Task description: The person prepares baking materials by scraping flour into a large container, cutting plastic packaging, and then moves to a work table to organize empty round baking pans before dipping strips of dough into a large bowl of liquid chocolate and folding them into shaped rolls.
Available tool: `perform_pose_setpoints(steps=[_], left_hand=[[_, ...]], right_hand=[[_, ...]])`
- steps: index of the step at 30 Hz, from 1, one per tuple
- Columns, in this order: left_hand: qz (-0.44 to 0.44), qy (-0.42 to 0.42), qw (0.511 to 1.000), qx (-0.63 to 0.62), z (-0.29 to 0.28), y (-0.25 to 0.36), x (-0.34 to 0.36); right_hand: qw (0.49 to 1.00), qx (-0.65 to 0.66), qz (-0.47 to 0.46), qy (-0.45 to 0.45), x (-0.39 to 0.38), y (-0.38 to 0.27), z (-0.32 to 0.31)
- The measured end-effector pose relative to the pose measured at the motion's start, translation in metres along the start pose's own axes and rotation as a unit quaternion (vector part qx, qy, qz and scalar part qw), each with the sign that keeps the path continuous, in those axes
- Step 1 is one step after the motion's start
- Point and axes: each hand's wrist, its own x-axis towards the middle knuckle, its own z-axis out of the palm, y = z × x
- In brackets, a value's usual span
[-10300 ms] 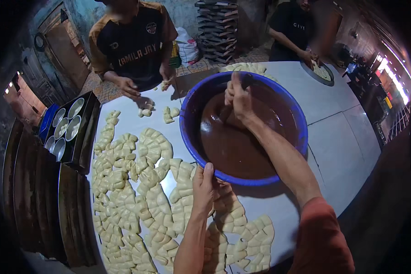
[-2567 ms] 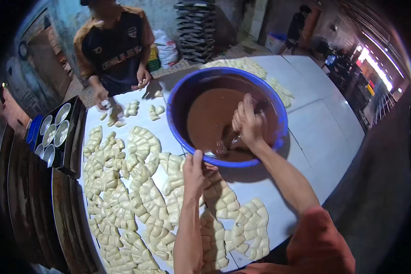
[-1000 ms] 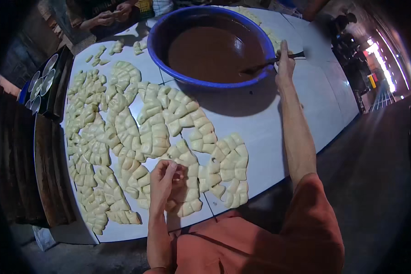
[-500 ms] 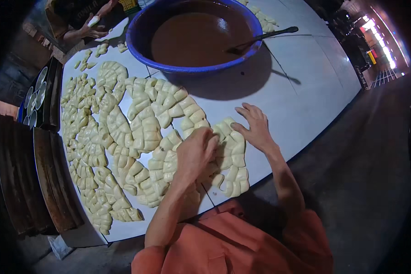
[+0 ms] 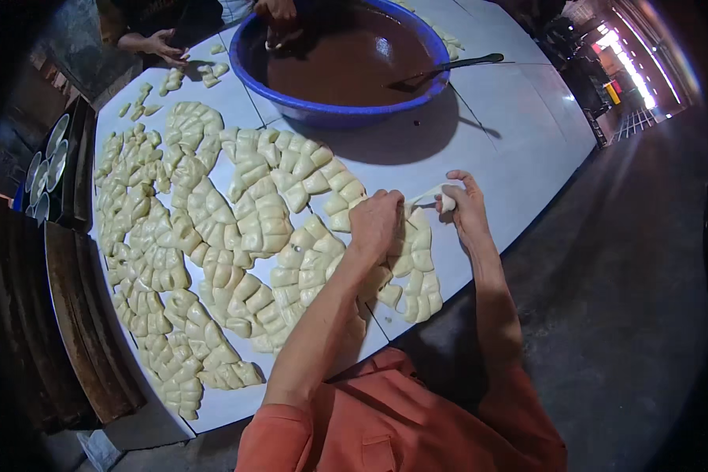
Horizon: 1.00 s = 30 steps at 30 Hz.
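My right hand (image 5: 466, 208) is closed on a piece of pale dough (image 5: 447, 203), lifted a little off the table. A thin strip of it stretches left to my left hand (image 5: 376, 224), whose fingers are closed on the dough at the far edge of the rightmost patch; its fingertips are partly hidden. That patch of dough pieces (image 5: 422, 267), stuck together in rows, lies under and beside my left hand. More joined dough pieces (image 5: 263, 224) cover the table to the left, with smaller lumps at the far left.
A blue basin (image 5: 330, 118) of brown liquid stands at the far side, a dark-handled utensil (image 5: 472, 60) resting over its rim. Across the white table (image 5: 527, 149), a person's hand (image 5: 279, 12) reaches into the basin; their other hand (image 5: 165, 47) is open. Dark curved slats (image 5: 86, 322) stand left.
My right hand has pinched a dough piece and drawn it right, stretching it from the patch. My left hand has shifted right. The other person's hand has moved over the basin.
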Motion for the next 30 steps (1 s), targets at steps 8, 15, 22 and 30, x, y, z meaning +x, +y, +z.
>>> perform_pose_setpoints(steps=[8,15,22,30], left_hand=[[-0.012,0.029,0.999,0.022,0.007,0.002,0.002],[-0.015,0.047,0.999,-0.006,-0.007,0.013,-0.003],[-0.150,-0.111,0.835,-0.517,-0.004,0.044,-0.024],[-0.231,-0.139,0.797,-0.541,-0.002,0.052,-0.022]], right_hand=[[0.943,0.296,-0.093,0.119,0.028,-0.039,-0.041],[0.959,0.196,-0.202,0.022,0.028,-0.072,-0.086],[0.991,-0.035,-0.078,-0.103,-0.027,-0.021,-0.028],[0.977,-0.024,-0.079,-0.196,-0.036,0.001,0.000]])
